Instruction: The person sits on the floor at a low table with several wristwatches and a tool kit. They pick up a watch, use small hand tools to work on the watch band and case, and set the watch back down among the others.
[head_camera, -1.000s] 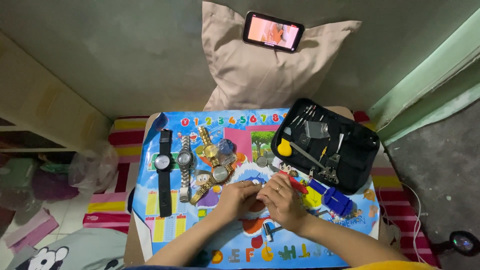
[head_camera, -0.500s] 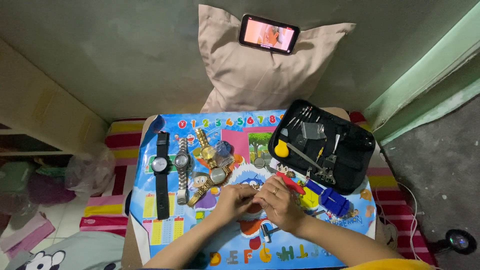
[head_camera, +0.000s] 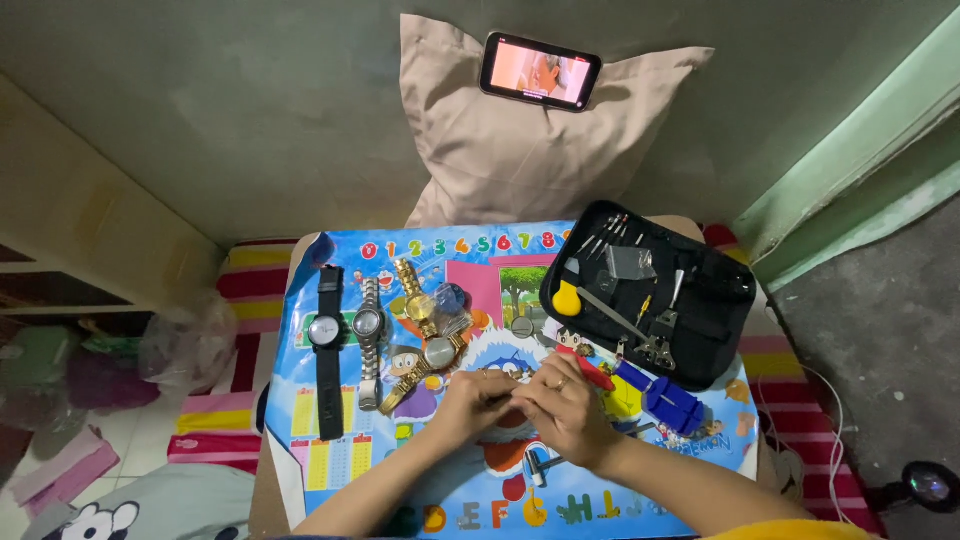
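- Hands meet mid-mat in the head view: left hand (head_camera: 470, 402) and right hand (head_camera: 565, 408) both curled, fingertips pinched together over something small; what it is, cannot tell.
- Red tool (head_camera: 592, 372) just beside right hand.
- 4 watches (head_camera: 368, 325) laid out on mat (head_camera: 330, 450), left of hands, within reach.
- Tool case (head_camera: 700, 330) open at right.
- Phone (head_camera: 540, 71) propped on pillow (head_camera: 500, 160), facing the person.

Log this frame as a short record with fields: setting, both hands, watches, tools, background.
setting: small table covered by a colourful cartoon mat
left hand: fingertips meet the right hand, pinching something too small to tell
right hand: ring on one finger
watches: black-strap watch, silver watch, two gold watches
tools: open black tool case, blue tool
background: phone on a pillow
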